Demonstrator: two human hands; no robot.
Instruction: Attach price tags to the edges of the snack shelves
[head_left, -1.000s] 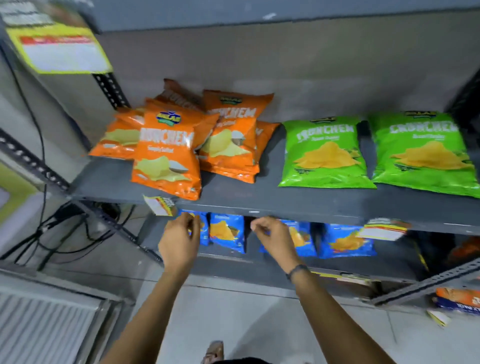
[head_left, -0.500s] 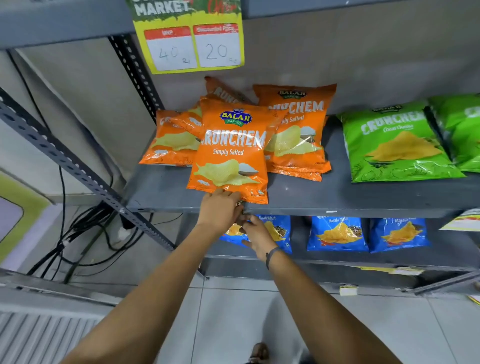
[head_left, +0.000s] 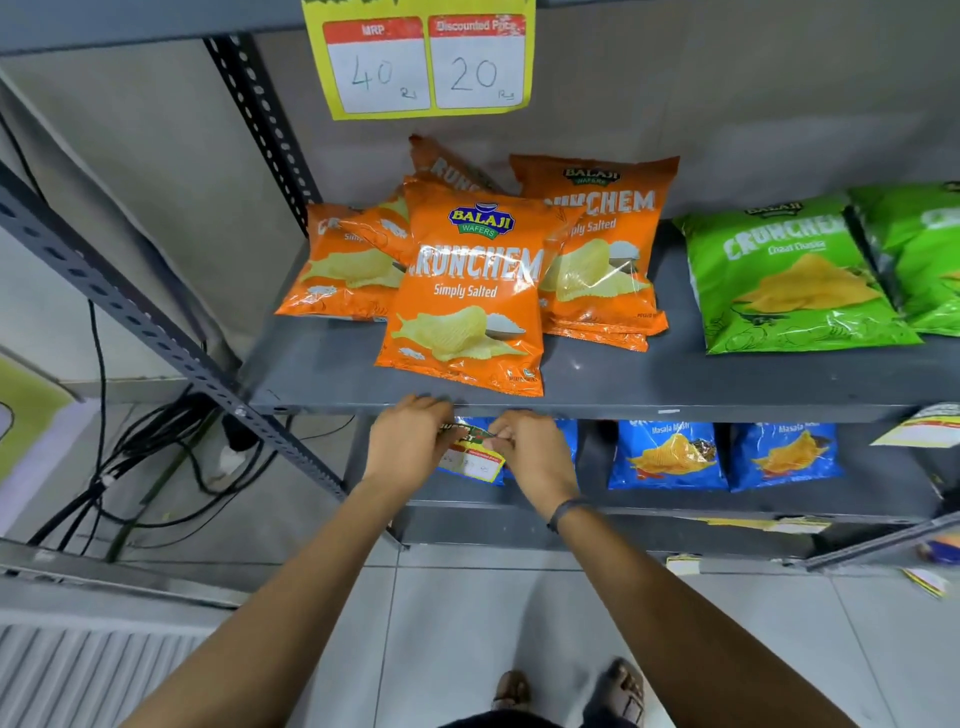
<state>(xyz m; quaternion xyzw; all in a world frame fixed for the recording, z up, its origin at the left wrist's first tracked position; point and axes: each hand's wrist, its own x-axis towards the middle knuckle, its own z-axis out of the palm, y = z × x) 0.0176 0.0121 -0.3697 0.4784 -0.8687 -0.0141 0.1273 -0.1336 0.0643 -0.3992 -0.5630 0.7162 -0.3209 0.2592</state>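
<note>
A small yellow price tag (head_left: 474, 457) hangs at the front edge of the grey middle shelf (head_left: 649, 402), just below the orange chip bags (head_left: 467, 291). My left hand (head_left: 408, 441) grips the tag's left side, fingers curled up against the shelf edge. My right hand (head_left: 535, 452) pinches the tag's top right corner. Both hands partly cover the tag. A large yellow price tag (head_left: 421, 57) reading 40 and 20 hangs from the shelf above.
Green chip bags (head_left: 789, 275) lie to the right on the same shelf. Blue bags (head_left: 670, 454) stand on the lower shelf. Another tag (head_left: 924, 428) hangs at the right edge. A perforated metal upright (head_left: 156, 332) and black cables (head_left: 156, 457) are at left.
My view has shifted left and closer. Both hands have come together at the shelf edge under the orange bags, and the small tag now shows between them.
</note>
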